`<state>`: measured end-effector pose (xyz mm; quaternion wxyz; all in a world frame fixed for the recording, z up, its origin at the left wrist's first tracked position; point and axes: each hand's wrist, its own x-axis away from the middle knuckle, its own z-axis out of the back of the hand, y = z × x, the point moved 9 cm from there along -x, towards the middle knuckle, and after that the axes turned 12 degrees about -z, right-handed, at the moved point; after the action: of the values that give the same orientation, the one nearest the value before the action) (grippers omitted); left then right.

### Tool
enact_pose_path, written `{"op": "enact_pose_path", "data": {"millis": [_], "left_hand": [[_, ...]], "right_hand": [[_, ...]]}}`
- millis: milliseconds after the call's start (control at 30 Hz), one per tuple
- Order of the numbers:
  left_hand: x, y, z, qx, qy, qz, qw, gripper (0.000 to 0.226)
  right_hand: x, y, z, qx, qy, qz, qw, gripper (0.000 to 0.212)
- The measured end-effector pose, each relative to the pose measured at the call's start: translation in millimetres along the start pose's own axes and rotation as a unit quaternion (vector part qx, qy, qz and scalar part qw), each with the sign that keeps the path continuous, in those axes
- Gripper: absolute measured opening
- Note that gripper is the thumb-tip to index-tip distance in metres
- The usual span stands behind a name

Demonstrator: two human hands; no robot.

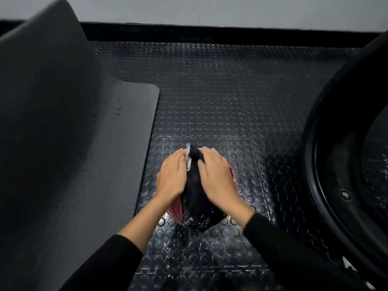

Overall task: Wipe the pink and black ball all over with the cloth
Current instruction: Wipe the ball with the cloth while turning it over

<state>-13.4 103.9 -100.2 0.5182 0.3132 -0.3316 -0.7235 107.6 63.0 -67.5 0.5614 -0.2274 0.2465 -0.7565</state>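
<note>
The pink and black ball (196,204) sits on the studded black rubber floor (210,101), low in the middle of the head view. Both my hands lie on top of it. My left hand (171,177) rests flat on the ball's left side with its fingers straight. My right hand (217,179) covers the right side, and its fingers and thumb curl round a dark cloth with a white edge (192,155) that bunches up between the two hands at the ball's far top. Pink panels show at the lower left and at the right edge; the hands hide the rest.
A thick grey foam mat (63,143) lies along the left, its far end curled upward. A large black round ring-shaped object (336,154) fills the right side. A pale wall with a black skirting (210,32) closes the back. Open floor lies beyond the ball.
</note>
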Motion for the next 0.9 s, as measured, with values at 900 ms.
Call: {"op": "enact_pose_path", "data": {"millis": [900], "left_hand": [[-3.2, 6.1, -4.8, -0.115, -0.031, -0.014, 0.993, 0.048]], "right_hand": [[12.4, 11.4, -1.8, -0.096, 0.035, 0.004, 0.995, 0.034]]}}
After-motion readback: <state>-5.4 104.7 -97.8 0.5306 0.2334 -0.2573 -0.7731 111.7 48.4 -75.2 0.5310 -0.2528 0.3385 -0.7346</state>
